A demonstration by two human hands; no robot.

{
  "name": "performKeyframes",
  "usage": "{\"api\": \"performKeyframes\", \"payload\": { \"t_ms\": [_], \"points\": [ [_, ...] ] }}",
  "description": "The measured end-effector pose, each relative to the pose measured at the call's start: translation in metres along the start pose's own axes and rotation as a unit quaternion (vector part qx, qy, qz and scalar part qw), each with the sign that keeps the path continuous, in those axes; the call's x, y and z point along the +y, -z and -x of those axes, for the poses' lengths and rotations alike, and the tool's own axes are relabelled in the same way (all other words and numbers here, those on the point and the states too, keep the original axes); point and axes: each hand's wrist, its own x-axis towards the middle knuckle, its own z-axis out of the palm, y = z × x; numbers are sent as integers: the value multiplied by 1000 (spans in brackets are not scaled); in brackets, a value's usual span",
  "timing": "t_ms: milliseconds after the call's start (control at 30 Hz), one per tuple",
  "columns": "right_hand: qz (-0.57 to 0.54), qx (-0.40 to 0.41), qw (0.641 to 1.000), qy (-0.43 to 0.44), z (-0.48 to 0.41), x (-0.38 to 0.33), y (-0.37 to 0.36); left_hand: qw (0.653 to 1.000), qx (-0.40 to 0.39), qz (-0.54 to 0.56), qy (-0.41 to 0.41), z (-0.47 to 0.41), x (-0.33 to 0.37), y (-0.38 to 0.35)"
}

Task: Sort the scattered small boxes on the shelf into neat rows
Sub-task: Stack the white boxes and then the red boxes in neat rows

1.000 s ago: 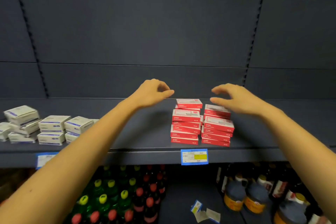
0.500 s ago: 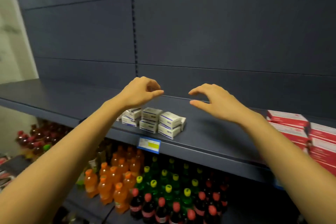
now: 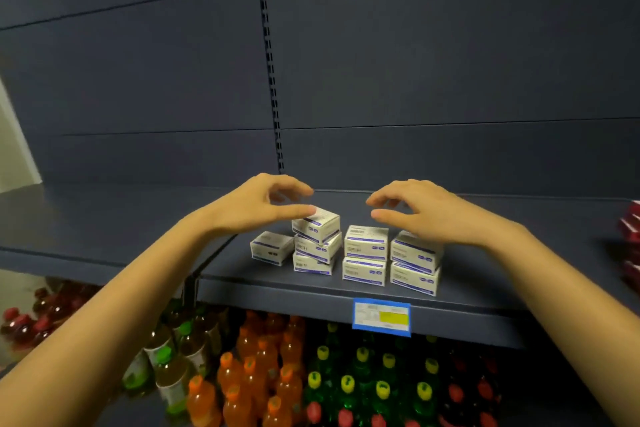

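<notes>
Closer now than before, the boxes [image 3: 365, 243] sit at the front edge of the shelf [image 3: 263, 291]. Half-curled and empty, my left hand [image 3: 256, 208] and right hand [image 3: 426, 211] hover above; the skewed top box [image 3: 317, 224] lies just under the left.

blue price label [image 3: 381, 317] above orange, green and red drink bottles [image 3: 256, 378].

Left hand [image 3: 258, 204] and right hand [image 3: 427, 210] hover palms down, fingers [image 3: 294, 188] loosely half-curled.

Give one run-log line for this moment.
left hand: open, over tilted top box | right hand: open, over white boxes | held: nothing | rows: untidy
</notes>
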Motion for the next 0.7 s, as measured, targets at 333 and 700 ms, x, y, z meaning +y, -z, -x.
{"api": "performKeyframes", "payload": {
  "t_ms": [333,700],
  "points": [
    [25,-82,995,-47,2,-6,-4,976,-152,146,-63,-26,-47,0],
    [-38,-92,994,-48,-16,2,1,977,-55,190,-84,-61,-61,6]
  ]
}}
